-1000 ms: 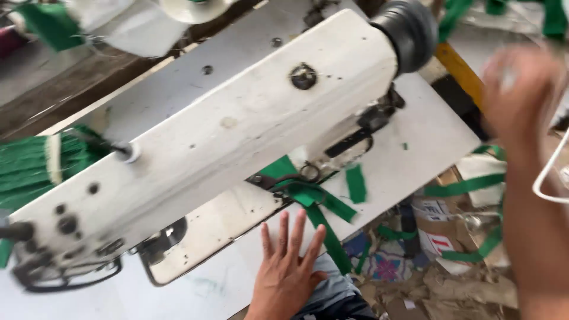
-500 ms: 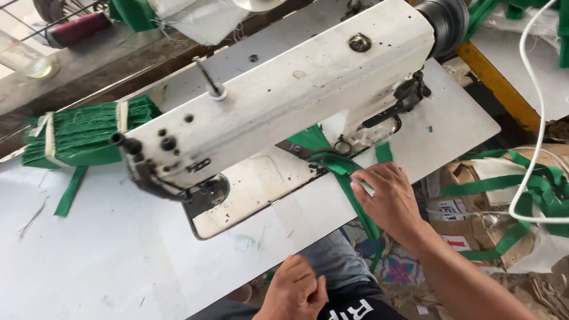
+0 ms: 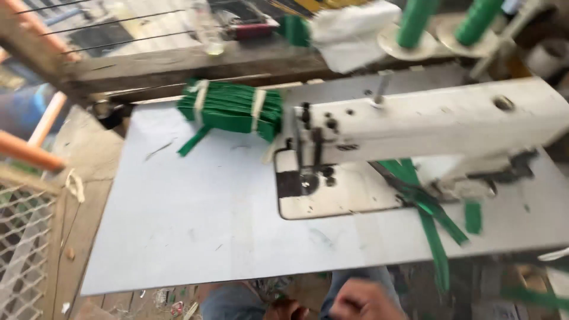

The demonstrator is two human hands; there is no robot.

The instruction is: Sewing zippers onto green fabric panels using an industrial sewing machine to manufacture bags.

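Observation:
Both hands are low at the bottom edge, below the table's front edge and over my lap, and both are blurred. My right hand (image 3: 363,301) looks curled, and I cannot tell whether it holds anything. Only a small part of my left hand (image 3: 290,310) shows, so its grip is unclear. A white sewing machine (image 3: 432,127) stands on the white table (image 3: 195,219). Green straps (image 3: 430,204) trail from under the machine's arm and hang over the front edge. A tied bundle of green straps (image 3: 232,109) lies at the back of the table.
Two green thread cones (image 3: 450,21) stand on a stand behind the machine, beside a white cloth (image 3: 349,38). A wire mesh panel (image 3: 24,249) and orange bars (image 3: 29,151) are at the left. Scraps litter the floor under the table.
The view has swung left and the machine now sits at the right. My right hand has left the green strap by the machine and dropped to the lap beside the left hand.

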